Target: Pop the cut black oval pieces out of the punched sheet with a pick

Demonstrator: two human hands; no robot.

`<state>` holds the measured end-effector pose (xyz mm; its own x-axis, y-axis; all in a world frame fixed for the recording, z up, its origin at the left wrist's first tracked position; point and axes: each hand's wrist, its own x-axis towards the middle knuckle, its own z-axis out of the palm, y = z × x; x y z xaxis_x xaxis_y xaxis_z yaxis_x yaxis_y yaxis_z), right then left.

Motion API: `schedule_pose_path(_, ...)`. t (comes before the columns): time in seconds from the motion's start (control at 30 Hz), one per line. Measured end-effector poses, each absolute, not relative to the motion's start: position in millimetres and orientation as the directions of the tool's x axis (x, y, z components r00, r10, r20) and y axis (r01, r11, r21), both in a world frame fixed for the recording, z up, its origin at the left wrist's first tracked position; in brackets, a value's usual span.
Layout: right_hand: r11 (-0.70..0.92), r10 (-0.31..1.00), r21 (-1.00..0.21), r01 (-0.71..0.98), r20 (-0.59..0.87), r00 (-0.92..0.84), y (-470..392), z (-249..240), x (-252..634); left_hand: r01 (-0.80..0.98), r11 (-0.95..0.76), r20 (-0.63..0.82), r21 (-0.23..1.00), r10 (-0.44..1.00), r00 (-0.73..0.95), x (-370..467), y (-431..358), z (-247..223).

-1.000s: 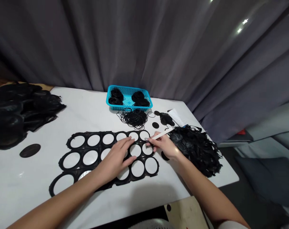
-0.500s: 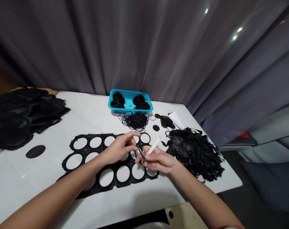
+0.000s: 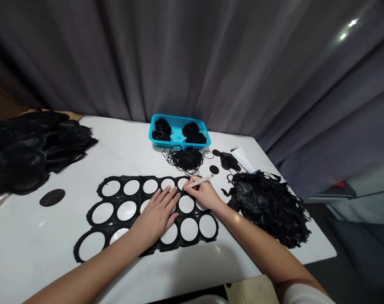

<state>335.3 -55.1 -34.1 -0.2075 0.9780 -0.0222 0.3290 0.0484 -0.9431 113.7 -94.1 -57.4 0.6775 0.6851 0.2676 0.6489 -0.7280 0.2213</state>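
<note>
Change over the last half second: both hands were lifted together with a dark strand between them; now they are apart and down at the work. The left hand (image 3: 155,213) lies palm down, fingers spread, on the black, flexible sheet with rows of round holes (image 3: 115,202), holding nothing visible. The right hand (image 3: 203,195) has a narrow pinch on the white, pen-like tool (image 3: 202,181). Judgement: handling at the sheet resumes, the left hand steadying.

Position: the sheet lies under both hands—the tool's lower end is at a top-row hole, 2 o'clock from the left hand; contact is too small to tell. The tool's free end points toward 2 o'clock. Loose pile of black, shredded strips (image 3: 271,211)—3 to 4 o'clock from the right hand.
</note>
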Motion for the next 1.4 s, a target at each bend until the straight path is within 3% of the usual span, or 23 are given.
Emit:
schedule_pose_path(0.3, 0.032, 0.974, -0.929, 0.368, -0.053, -0.219, -52.7, -30.1, 337.7, 0.648, -0.726, 0.270, 0.230, 0.688, 0.674, 114.9, -94.2, -56.0)
schedule_pose_path(0.4, 0.107, 0.970, -0.899, 0.424, 0.000, -0.244, -57.7, -29.5, 334.3, 0.654, -0.721, 0.267, 0.228, 0.692, 0.671, 115.3, -95.2, -57.4)
schedule_pose_path(0.47, 0.247, 0.950, -0.827, 0.505, 0.104, -0.294, -63.6, -29.7, 329.8, 0.657, -0.718, 0.266, 0.230, 0.695, 0.668, 115.3, -95.7, -57.9)
schedule_pose_path(0.57, 0.464, 0.876, -0.622, 0.631, 0.217, -0.430, -66.1, -30.6, 329.0, 0.667, -0.708, 0.263, 0.232, 0.706, 0.657, 115.0, -96.2, -57.9)
schedule_pose_path(0.63, 0.484, 0.875, -0.513, 0.709, 0.259, -0.409, -58.1, -29.4, 339.3, 0.675, -0.700, 0.260, 0.235, 0.714, 0.650, 114.9, -96.5, -57.9)
schedule_pose_path(0.7, 0.372, 0.913, -0.485, 0.792, 0.345, -0.218, -43.8, -24.8, 358.8, 0.676, -0.695, 0.257, 0.244, 0.719, 0.646, 115.2, -96.7, -57.8)
schedule_pose_path(0.8, 0.157, 0.903, -0.588, 0.793, 0.412, 0.126, -23.4, -13.4, 388.6, 0.674, -0.692, 0.235, 0.258, 0.722, 0.651, 115.4, -96.1, -56.4)
schedule_pose_path(0.9, 0.045, 0.940, -0.797, 0.602, 0.238, 0.245, -16.7, -5.9, 393.5, 0.650, -0.703, 0.226, 0.290, 0.710, 0.667, 111.2, -94.0, -51.2)
schedule_pose_path(1.0, -0.084, 0.990, -0.971, 0.225, -0.056, 0.128, -20.4, -8.6, 369.8, 0.642, -0.694, 0.269, 0.328, 0.719, 0.640, 98.5, -91.2, -43.7)
schedule_pose_path(1.07, -0.184, 0.983, -0.983, 0.007, -0.184, -0.007, -24.3, -14.2, 346.9, 0.670, -0.672, 0.290, 0.316, 0.741, 0.606, 86.7, -90.1, -40.8)
schedule_pose_path(1.17, -0.304, 0.946, -0.940, -0.153, -0.279, -0.167, -31.2, -22.2, 315.2, 0.695, -0.670, 0.269, 0.260, 0.742, 0.615, 70.9, -91.2, -42.5)
schedule_pose_path(1.27, -0.298, 0.926, -0.948, -0.113, -0.258, -0.276, -40.1, -25.5, 294.9, 0.711, -0.664, 0.249, 0.229, 0.747, 0.617, 64.1, -94.9, -49.2)
schedule_pose_path(1.4, -0.023, 0.948, -0.971, 0.239, -0.097, -0.302, -50.2, -24.6, 285.8, 0.736, -0.630, 0.264, 0.249, 0.775, 0.574, 65.6, -99.6, -56.3)
